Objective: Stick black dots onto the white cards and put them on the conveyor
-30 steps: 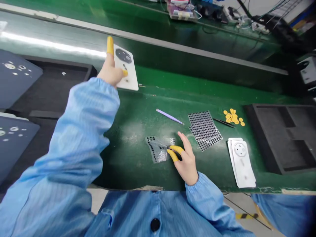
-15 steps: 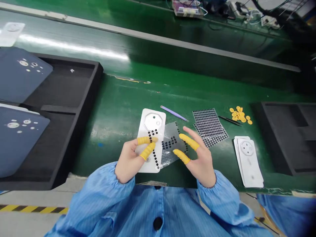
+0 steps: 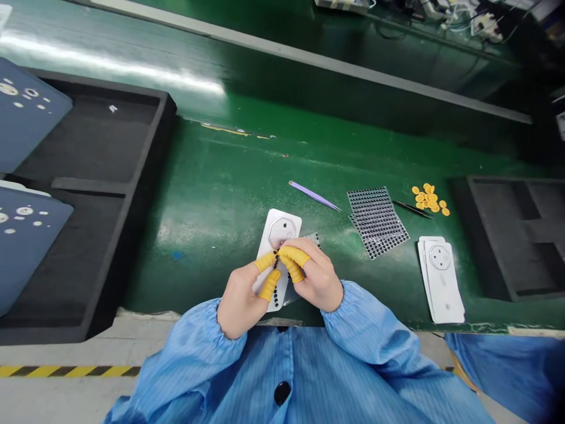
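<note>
My left hand (image 3: 245, 294), with yellow finger cots on thumb and index finger, pinches a narrow strip of round black pads (image 3: 276, 294). The strip runs down over a white panel (image 3: 269, 235) with a round recess near its far end. My right hand (image 3: 313, 274), also in yellow cots, has its fingertips closed at the upper part of the strip, against my left index fingertip. Whether they grip the strip or a single pad is hidden. A clear sheet with black pads (image 3: 315, 238) lies partly under my right hand, beside the panel.
Purple tweezers (image 3: 314, 195) lie beyond the panel. To the right are sheets of black pads (image 3: 377, 221), black tweezers (image 3: 412, 209), loose yellow finger cots (image 3: 427, 198) and stacked white panels (image 3: 444, 288). Black trays (image 3: 145, 159) (image 3: 498, 235) flank the work area; blue-grey panels (image 3: 30, 241) rest in the left one.
My right hand has moved left from above the clear sheet to meet my left fingertips, and its spread fingers have closed. The white panel appears slightly shifted; the view has moved a little.
</note>
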Available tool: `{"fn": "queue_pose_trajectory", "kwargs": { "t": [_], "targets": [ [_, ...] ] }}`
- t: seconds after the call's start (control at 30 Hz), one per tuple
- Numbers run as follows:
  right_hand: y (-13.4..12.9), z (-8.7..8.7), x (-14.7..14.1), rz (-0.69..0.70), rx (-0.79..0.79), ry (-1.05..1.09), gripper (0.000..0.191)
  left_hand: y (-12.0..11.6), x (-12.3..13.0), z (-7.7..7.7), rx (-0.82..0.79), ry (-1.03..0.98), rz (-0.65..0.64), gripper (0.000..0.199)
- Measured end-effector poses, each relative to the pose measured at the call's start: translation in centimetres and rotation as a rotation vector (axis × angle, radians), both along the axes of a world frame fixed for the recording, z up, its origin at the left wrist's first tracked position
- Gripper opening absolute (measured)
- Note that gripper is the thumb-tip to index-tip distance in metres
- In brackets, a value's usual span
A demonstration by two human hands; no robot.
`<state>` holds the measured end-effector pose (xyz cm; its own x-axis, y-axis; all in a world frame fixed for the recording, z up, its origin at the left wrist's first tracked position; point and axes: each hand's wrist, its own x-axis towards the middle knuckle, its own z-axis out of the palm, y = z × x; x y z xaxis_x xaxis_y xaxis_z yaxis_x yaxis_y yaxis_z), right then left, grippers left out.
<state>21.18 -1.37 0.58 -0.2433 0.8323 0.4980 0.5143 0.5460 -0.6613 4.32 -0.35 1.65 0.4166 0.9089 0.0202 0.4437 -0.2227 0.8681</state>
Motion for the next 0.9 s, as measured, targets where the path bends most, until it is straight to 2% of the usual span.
{"fn": "queue_pose_trajectory", "kwargs": {
  "t": [0.13, 0.23, 0.3, 0.37, 0.4, 0.47, 0.5, 0.57, 0.67, 0.9],
  "targets": [
    [0.5, -0.8, -0.7, -0.11, -0.088, 0.034, 0.026, 0.4, -0.6, -0.9, 0.053, 0.025, -0.066, 0.03],
    [0.9, -1.8, -0.6, -0.187, -0.101, 0.013, 0.018, 1.0, -2.5, -1.0, -0.045, 0.058, -0.072, 0.032],
    [1.0, -2.2, -0.3, -0.191, -0.065, -0.01, 0.016, 1.3, -4.3, -0.9, -0.099, 0.084, 0.002, 0.034],
    [1.0, -2.0, -0.1, -0.189, -0.026, -0.019, 0.017, 1.1, -5.9, -0.5, -0.099, 0.076, 0.167, 0.042],
    [0.9, -1.7, -0.2, -0.194, -0.002, -0.019, 0.019, 0.8, -6.3, -0.3, -0.102, 0.033, 0.254, 0.053],
    [0.8, -0.3, -0.5, -0.218, 0.064, -0.02, 0.022, -0.1, -6.0, 0.4, -0.162, -0.119, 0.366, 0.078],
    [0.8, 0.5, -0.8, -0.232, 0.1, -0.022, 0.024, -0.6, -5.4, 0.8, -0.206, -0.199, 0.379, 0.085],
    [0.8, 2.1, -1.7, -0.24, 0.159, -0.029, 0.026, -1.5, -3.8, 1.5, -0.264, -0.29, 0.361, 0.079],
    [0.9, 3.6, -2.6, -0.185, 0.179, -0.018, 0.027, -2.6, -1.9, 2.1, -0.247, -0.316, 0.343, 0.057],
    [-0.2, 4.1, -2.3, -0.143, 0.147, -0.19, 0.027, -3.6, -1.6, 1.4, -0.187, -0.44, 0.38, 0.063]
  ]
}}
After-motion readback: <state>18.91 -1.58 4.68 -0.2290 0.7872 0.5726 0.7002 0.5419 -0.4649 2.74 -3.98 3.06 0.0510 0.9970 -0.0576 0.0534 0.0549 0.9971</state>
